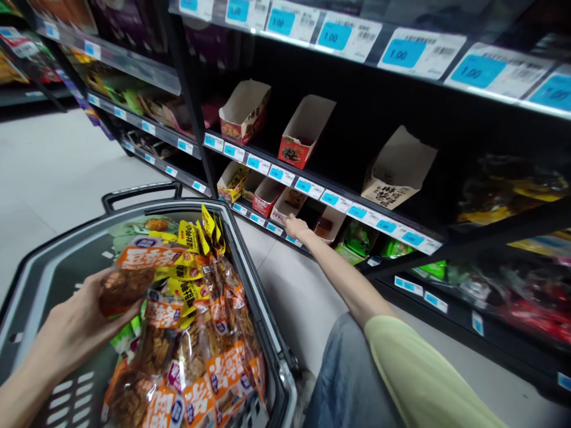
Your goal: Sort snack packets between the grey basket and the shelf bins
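Observation:
My left hand [91, 309] is over the grey shopping basket [33, 285], closed around a clear snack packet [127, 288] of brown food with an orange label. Beneath it, the basket holds many similar orange-labelled snack packets [227, 368] and yellow snack packets [190, 291]. Stretched out to the bottom shelf, my right hand [295, 226] has its fingers closed at the front corner of a pale cardboard display box [281, 209]. Some brown packets show inside that box. The fingertips are small and partly hidden against it.
Open display boxes [307, 128] stand on the shelf above, behind a strip of blue price tags [321, 193]. Beside my right hand are a red-fronted box [264, 202] and green packets [357, 238]. My bent knee [345, 368] is right of the basket, on pale floor tiles [285, 285].

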### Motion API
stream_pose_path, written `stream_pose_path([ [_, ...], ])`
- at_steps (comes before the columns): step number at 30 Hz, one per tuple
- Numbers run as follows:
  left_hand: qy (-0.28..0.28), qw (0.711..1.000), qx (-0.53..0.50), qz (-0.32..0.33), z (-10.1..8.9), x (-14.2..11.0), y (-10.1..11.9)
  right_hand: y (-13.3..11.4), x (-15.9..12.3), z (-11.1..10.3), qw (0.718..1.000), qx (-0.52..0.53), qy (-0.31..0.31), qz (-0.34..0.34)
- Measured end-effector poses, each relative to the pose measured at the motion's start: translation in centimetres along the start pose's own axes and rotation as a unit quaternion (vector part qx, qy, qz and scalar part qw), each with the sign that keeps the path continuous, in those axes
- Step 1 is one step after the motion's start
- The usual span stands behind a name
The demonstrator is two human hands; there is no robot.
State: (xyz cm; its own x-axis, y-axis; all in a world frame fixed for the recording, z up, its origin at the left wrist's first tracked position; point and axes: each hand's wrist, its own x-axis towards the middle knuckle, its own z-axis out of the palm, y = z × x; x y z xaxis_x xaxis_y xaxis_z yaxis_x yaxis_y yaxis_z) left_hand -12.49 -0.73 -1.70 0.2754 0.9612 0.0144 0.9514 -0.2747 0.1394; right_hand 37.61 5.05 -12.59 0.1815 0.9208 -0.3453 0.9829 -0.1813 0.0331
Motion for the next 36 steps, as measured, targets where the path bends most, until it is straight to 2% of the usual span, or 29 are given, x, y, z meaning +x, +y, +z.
stream_pose_path([
  [4, -0.043, 0.999, 0.015, -0.024, -0.9, -0.1, 1.1, 1.6, -0.4, 0.6, 1.0, 0.001, 0.009, 0.025],
  [10, -0.016, 0.999, -0.025, 0.013, -0.5, -0.3, 0.6, 4.1, -2.5, 0.6, 0.996, 0.011, 0.023, 0.084],
  [15, -0.013, 0.998, -0.044, 0.043, -0.6, -0.3, 0.4, 5.1, -4.3, 0.8, 0.993, 0.014, 0.016, 0.114],
  [21, 0.001, 0.997, -0.064, 0.046, -0.9, -0.3, 0.8, 4.4, -3.9, 1.4, 0.992, 0.004, 0.019, 0.129],
  [26, -0.025, 0.995, -0.081, 0.048, -1.0, -0.2, 0.8, 3.5, -3.1, 1.6, 0.99, -0.003, 0.033, 0.134],
  [32, -0.004, 0.993, -0.102, 0.054, -0.4, -0.2, 0.2, 3.1, -2.7, 1.7, 0.991, -0.011, 0.027, 0.132],
  [36, -0.021, 0.993, -0.11, 0.047, 0.2, -0.2, -0.4, 2.9, -2.7, 1.7, 0.992, -0.013, 0.018, 0.127],
])
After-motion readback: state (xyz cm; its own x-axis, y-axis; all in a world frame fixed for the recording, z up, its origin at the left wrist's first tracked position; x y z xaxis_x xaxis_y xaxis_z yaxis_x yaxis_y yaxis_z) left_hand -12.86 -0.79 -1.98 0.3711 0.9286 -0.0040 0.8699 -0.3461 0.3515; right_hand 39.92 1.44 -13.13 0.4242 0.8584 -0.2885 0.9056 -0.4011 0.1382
